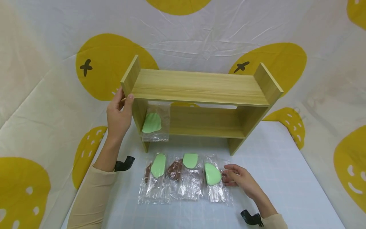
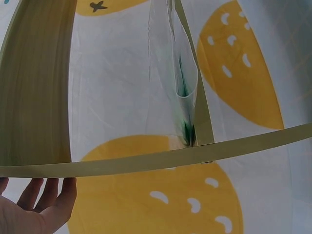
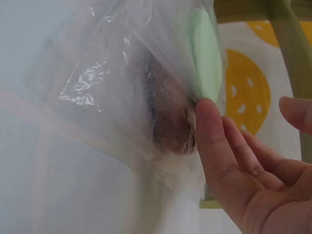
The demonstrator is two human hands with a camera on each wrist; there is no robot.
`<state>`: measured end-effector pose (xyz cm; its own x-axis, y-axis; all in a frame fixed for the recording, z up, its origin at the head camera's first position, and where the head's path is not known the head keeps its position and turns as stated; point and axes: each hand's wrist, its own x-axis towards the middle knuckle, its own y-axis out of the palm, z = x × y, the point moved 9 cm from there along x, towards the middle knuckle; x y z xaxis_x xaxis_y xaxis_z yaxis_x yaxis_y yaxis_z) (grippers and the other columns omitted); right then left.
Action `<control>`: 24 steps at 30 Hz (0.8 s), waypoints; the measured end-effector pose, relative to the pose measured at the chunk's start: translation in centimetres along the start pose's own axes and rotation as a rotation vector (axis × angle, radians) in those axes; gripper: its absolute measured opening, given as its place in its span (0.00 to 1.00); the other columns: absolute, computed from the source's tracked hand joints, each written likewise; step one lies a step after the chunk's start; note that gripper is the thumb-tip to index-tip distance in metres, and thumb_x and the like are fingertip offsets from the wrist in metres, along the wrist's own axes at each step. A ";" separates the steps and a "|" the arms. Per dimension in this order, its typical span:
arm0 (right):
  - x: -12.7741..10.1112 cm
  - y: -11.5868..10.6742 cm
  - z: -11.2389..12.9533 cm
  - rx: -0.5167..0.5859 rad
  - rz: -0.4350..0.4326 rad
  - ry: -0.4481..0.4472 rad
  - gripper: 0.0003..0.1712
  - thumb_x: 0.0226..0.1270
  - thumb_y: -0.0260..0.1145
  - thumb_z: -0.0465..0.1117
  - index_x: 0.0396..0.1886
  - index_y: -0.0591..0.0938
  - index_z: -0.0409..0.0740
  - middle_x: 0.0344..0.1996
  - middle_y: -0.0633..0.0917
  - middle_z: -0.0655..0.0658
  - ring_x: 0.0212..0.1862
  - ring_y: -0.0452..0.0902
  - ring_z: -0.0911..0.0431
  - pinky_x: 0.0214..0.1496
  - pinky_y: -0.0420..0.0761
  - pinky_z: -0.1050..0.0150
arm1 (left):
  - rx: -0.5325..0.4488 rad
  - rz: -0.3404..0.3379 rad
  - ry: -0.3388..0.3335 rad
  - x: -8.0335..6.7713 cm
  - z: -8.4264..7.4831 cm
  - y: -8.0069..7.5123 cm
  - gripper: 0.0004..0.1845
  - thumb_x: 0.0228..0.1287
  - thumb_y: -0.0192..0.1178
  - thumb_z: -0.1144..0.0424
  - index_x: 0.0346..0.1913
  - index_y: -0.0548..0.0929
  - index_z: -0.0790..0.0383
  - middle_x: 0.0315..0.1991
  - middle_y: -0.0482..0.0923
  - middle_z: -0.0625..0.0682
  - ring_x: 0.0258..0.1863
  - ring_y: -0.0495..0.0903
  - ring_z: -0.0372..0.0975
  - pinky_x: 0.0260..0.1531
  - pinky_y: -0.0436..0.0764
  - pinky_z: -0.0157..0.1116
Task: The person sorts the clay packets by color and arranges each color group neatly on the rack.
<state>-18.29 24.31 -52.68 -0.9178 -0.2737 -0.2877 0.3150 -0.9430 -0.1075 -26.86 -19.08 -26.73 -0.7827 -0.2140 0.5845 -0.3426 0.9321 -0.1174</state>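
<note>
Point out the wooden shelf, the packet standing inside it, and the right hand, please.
wooden shelf (image 1: 200, 87), head view, top board.
packet (image 1: 152, 123), head view, green piece.
right hand (image 1: 238, 178), head view, back of hand.

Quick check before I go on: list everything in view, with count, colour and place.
wooden shelf: one, light wood, standing at the back of the table.
packet on the shelf: one, clear wrap with a green piece, leaning at the left end of the lower shelf.
packets on the table: three, clear wrap with green and brown pieces, in a row in front of the shelf.
table: one, pale blue-white grid surface.
backdrop cloth: white with yellow shapes, behind and at both sides.
left hand: grips the shelf's left side panel.
right hand: fingers touch the rightmost packet.
</note>
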 end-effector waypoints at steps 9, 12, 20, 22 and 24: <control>-0.2 0.1 -1.5 -0.078 0.014 0.088 0.28 0.76 0.60 0.44 0.60 0.73 0.23 0.42 0.84 0.35 0.37 0.85 0.41 0.38 0.85 0.50 | -0.014 0.004 0.023 0.0 0.3 0.0 0.22 0.76 0.55 0.62 0.70 0.75 0.52 0.58 0.80 0.54 0.51 0.79 0.42 0.52 0.78 0.35; -0.5 0.4 -1.5 -0.069 0.046 0.098 0.27 0.77 0.59 0.44 0.61 0.71 0.23 0.40 0.83 0.35 0.34 0.85 0.41 0.37 0.85 0.49 | -0.018 0.006 0.023 0.0 0.3 0.0 0.22 0.76 0.55 0.62 0.70 0.75 0.52 0.58 0.80 0.54 0.52 0.79 0.42 0.52 0.77 0.35; -0.5 0.8 -2.1 -0.027 0.037 0.114 0.30 0.76 0.60 0.45 0.65 0.68 0.25 0.40 0.83 0.37 0.34 0.85 0.41 0.38 0.85 0.48 | -0.024 0.002 0.010 -0.1 0.5 -0.2 0.23 0.76 0.56 0.63 0.71 0.73 0.53 0.59 0.79 0.55 0.51 0.78 0.42 0.51 0.77 0.34; -0.5 0.8 -2.2 -0.005 0.030 0.118 0.30 0.76 0.60 0.44 0.66 0.67 0.25 0.41 0.83 0.36 0.34 0.85 0.41 0.39 0.85 0.48 | -0.028 0.003 0.007 -0.1 0.5 -0.2 0.24 0.76 0.56 0.63 0.71 0.73 0.53 0.59 0.79 0.55 0.51 0.78 0.42 0.51 0.77 0.34; -0.6 0.8 -2.3 0.015 0.023 0.123 0.31 0.76 0.61 0.44 0.67 0.67 0.26 0.42 0.82 0.36 0.35 0.85 0.43 0.39 0.85 0.49 | -0.033 0.004 0.000 -0.1 0.5 -0.1 0.24 0.76 0.56 0.62 0.72 0.73 0.52 0.58 0.79 0.55 0.51 0.78 0.43 0.50 0.77 0.34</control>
<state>-16.98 24.13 -54.75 -0.8735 -0.2705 -0.4047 0.3308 -0.9398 -0.0857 -27.01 -19.35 -27.15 -0.7839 -0.2097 0.5845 -0.3219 0.9421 -0.0938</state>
